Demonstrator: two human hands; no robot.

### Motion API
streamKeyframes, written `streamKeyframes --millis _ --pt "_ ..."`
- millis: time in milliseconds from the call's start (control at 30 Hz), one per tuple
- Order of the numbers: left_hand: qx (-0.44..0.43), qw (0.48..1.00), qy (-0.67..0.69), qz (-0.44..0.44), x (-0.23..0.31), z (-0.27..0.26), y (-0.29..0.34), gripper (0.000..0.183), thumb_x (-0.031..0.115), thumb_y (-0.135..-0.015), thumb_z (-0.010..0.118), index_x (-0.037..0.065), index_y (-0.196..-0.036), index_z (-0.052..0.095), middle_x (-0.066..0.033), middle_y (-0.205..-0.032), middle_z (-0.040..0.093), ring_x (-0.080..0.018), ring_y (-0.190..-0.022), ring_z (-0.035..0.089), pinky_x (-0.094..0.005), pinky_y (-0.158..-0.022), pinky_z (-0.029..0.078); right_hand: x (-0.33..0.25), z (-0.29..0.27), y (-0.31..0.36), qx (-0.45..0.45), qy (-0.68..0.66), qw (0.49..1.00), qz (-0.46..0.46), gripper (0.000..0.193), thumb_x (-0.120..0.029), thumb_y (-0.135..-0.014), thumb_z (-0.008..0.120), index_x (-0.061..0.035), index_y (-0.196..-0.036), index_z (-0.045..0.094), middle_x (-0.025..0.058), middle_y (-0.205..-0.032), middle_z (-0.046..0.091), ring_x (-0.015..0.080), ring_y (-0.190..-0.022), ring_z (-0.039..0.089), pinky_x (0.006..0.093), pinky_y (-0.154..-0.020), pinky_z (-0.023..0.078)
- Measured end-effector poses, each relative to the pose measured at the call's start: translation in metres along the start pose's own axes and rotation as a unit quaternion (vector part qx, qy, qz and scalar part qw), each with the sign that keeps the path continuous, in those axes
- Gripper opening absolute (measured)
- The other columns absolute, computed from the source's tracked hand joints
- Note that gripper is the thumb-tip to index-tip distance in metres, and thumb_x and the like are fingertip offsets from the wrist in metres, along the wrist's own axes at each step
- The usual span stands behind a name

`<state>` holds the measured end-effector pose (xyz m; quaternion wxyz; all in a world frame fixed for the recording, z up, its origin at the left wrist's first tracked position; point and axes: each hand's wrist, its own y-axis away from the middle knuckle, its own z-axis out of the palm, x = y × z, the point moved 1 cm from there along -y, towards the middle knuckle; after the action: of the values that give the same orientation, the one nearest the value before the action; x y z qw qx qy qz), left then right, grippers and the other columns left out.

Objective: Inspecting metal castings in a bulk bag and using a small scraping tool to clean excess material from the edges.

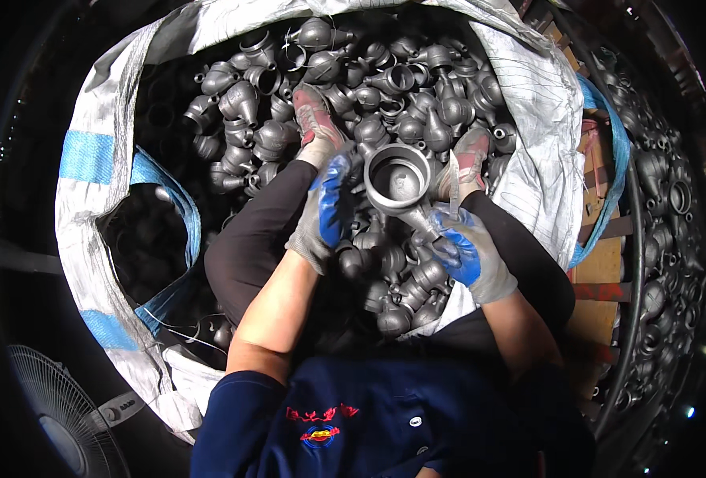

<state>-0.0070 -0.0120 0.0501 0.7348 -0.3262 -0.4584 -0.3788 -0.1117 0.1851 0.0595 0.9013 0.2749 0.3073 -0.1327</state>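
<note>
Item: one grey metal casting, cup-shaped with a narrow neck, at centre between the knees, above the pile of like castings. Right hand, gloved: closed round the neck, apparently because it makes a natural handle, leaving the cup's mouth facing up. Thin flat strip: rises beside that hand, possibly a tool. Left hand, gloved: just beside the rim, fingers blurred; whether it grips anything cannot be told. White sack: surrounds the pile, seemingly containing it.
</note>
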Motion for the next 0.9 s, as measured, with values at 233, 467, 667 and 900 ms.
streamKeyframes --millis 233,467,667,900 --pt "-0.041 0.984 0.156 -0.076 0.020 0.012 -0.007 0.041 0.019 -0.095 0.047 0.000 -0.131 0.040 -0.0115 -0.119 0.055 -0.0181 -0.108 0.055 -0.0304 -0.093 0.045 0.023 -0.013 -0.017 -0.073 0.150 0.985 -0.045 0.041 0.006 -0.082 0.056 0.0040 -0.121 0.042 0.0162 -0.098 0.062 0.0197 -0.088 0.063 0.0295 -0.082 0.050" --pt "-0.027 0.997 -0.074 0.023 0.005 -0.010 -0.007 0.034 0.011 -0.093 0.048 0.000 -0.125 0.044 -0.0107 -0.114 0.056 -0.0162 -0.103 0.057 -0.0279 -0.089 0.047 0.025 -0.015 -0.020 -0.031 0.119 0.991 -0.047 0.033 -0.001 -0.084 0.058 0.0022 -0.116 0.051 0.0092 -0.097 0.063 0.0137 -0.088 0.061 0.0237 -0.079 0.048" --pt "-0.016 0.997 0.061 -0.036 -0.044 -0.026 -0.010 0.032 0.019 -0.098 0.041 0.002 -0.124 0.046 -0.0085 -0.117 0.056 -0.0154 -0.106 0.055 -0.0279 -0.093 0.045 0.001 0.041 0.002 0.049 0.186 0.979 -0.060 0.042 -0.005 -0.084 0.062 0.0020 -0.123 0.050 0.0049 -0.090 0.064 0.0041 -0.077 0.056 0.0173 -0.068 0.043" --pt "0.027 0.918 0.331 -0.215 -0.042 -0.008 -0.008 0.034 0.024 -0.099 0.039 0.001 -0.123 0.046 -0.0096 -0.115 0.056 -0.0173 -0.104 0.057 -0.0309 -0.091 0.048 0.002 0.035 0.006 0.019 0.235 0.964 -0.124 0.049 -0.002 -0.084 0.061 0.0039 -0.129 0.043 0.0087 -0.095 0.064 0.0079 -0.082 0.059 0.0197 -0.072 0.045"
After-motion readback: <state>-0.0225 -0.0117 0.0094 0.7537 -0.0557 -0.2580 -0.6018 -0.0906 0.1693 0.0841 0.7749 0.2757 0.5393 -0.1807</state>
